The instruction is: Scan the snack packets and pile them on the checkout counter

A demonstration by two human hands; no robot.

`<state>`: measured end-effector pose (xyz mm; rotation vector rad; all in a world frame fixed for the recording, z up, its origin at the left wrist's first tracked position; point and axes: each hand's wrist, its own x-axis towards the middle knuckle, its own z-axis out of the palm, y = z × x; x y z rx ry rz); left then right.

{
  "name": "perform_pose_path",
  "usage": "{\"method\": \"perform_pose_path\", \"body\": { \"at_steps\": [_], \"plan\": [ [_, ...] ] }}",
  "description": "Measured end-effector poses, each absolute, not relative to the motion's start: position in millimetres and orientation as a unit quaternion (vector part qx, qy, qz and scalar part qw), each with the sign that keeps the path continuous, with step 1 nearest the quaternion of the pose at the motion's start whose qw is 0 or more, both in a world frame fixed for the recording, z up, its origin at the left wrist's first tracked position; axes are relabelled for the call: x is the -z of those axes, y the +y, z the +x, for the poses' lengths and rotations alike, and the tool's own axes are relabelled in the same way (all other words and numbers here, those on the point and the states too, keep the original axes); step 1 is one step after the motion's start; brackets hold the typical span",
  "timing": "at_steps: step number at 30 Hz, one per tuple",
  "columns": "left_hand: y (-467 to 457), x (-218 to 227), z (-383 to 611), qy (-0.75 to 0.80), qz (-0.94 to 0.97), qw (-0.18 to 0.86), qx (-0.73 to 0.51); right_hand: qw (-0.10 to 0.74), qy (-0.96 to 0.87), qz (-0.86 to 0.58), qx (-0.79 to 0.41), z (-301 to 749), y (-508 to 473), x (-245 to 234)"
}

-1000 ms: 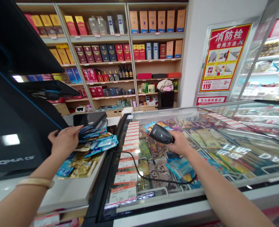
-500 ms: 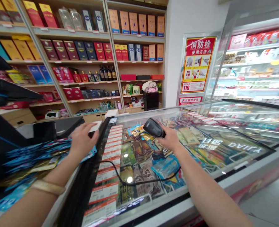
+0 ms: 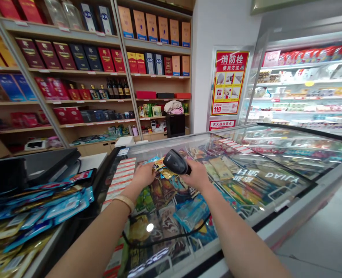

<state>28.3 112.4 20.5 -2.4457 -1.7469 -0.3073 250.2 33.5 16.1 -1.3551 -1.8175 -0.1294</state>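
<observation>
Black scanner [image 3: 175, 162] was gripped in the right hand [image 3: 196, 175]; left hand [image 3: 144, 174] lay open-fingered on freezer glass [image 3: 246, 170]. Blue packets [image 3: 38, 210] sat piled lower left, looked unfinished.

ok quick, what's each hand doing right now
Left hand: resting on the freezer's glass lid, holding nothing visible.
Right hand: closed around the black barcode scanner.

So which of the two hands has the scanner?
The right hand: it grips the black scanner over the freezer lid. The left hand, with the wristband, holds no scanner and reaches toward the price tags.
</observation>
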Motion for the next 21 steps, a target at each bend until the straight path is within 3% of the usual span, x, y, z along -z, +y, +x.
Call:
{"method": "perform_pose_path", "body": {
  "at_steps": [8, 15, 21],
  "plan": [
    [85.6, -31.5, 3.5, -0.634, -0.752, 0.023, 0.179, 0.419, -0.732, -0.535, 0.044, 245.6, 29.8, -19.1],
    [43.0, -29.4, -39.0, -0.599, -0.512, -0.312, 0.531, 0.433, -0.768, -0.472, 0.019, 234.2, 23.3, -21.7],
    [14.6, -23.7, -56.4, -0.547, -0.450, -0.390, 0.588, 0.420, -0.808, -0.413, -0.020, 220.7, 17.0, -21.1]
  ]
}}
